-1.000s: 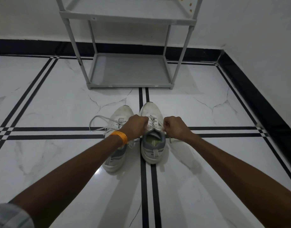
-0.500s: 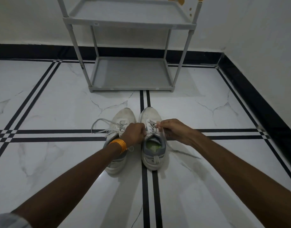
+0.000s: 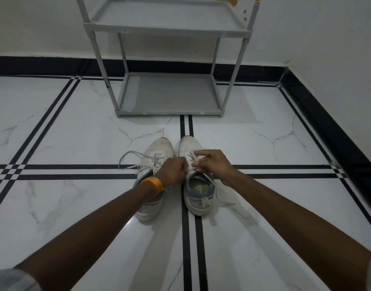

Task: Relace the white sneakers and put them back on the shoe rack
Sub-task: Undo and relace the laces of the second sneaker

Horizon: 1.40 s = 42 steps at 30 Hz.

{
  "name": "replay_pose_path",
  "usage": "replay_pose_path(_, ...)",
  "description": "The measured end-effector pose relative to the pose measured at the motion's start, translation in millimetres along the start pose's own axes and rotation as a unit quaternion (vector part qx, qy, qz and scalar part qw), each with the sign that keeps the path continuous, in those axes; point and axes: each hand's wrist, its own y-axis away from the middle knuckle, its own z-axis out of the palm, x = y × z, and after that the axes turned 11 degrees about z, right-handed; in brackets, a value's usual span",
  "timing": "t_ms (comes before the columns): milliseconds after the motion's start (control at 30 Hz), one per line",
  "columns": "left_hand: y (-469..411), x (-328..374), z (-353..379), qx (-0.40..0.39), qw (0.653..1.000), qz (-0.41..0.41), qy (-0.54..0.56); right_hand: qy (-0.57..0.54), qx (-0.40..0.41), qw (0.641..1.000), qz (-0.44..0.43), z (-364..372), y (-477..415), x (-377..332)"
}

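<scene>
Two white sneakers stand side by side on the floor, toes pointing at the rack. Over the right sneaker (image 3: 198,198) both hands work its lace. My left hand (image 3: 173,172), with an orange band at the wrist, is closed on the lace at the sneaker's left side. My right hand (image 3: 212,163) pinches the lace near the upper eyelets, index finger raised. One lace end trails down the sneaker's right side. The left sneaker (image 3: 159,150) is partly hidden under my left wrist; its loose lace (image 3: 130,159) loops out to the left.
A grey shoe rack (image 3: 170,95) stands against the white wall just beyond the sneakers, with a low shelf and a second shelf above, both bare. The floor is white marble with black stripes. A wall with black skirting runs along the right.
My hands have come closer together over the right sneaker. The right hand went from a fist pulling sideways to a pinch with a finger raised. The camera tilted down slightly.
</scene>
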Motion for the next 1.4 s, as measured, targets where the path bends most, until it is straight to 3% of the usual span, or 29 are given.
replay_pose_path(233,1,2,-5,-0.006,0.999,0.018,-0.032,0.067,0.01,0.997,-0.044,-13,4,4)
replay_pose_path(367,-8,8,-24,-0.055,0.996,-0.01,-0.065,0.107,0.036,0.991,-0.071,-8,4,5)
replay_pose_path(400,-10,8,-30,-0.056,0.998,-0.03,-0.027,0.106,0.037,0.991,-0.073,-8,3,5)
replay_pose_path(467,-12,7,-38,-0.027,0.986,-0.071,0.147,0.089,0.032,0.993,-0.072,-8,2,6)
replay_pose_path(633,2,20,-26,0.054,0.875,-0.065,0.477,0.07,0.025,0.995,-0.072,-9,0,11)
replay_pose_path(700,6,26,-15,0.074,0.841,-0.062,0.533,0.052,0.012,0.997,-0.062,-11,0,10)
replay_pose_path(833,0,22,2,0.144,0.883,-0.018,0.447,0.028,-0.021,0.998,-0.053,-14,3,8)
replay_pose_path(967,0,24,10,0.194,0.956,0.059,0.212,0.057,-0.031,0.997,-0.047,-14,5,3)
replay_pose_path(1133,4,26,11,0.174,0.967,0.183,0.018,0.083,-0.039,0.995,-0.039,-13,5,-1)
replay_pose_path(1267,-4,24,11,0.155,0.971,0.181,0.009,0.102,-0.051,0.993,-0.036,-14,4,-2)
replay_pose_path(1400,-10,15,5,0.17,0.97,0.092,0.147,0.109,-0.065,0.991,-0.037,-14,4,-3)
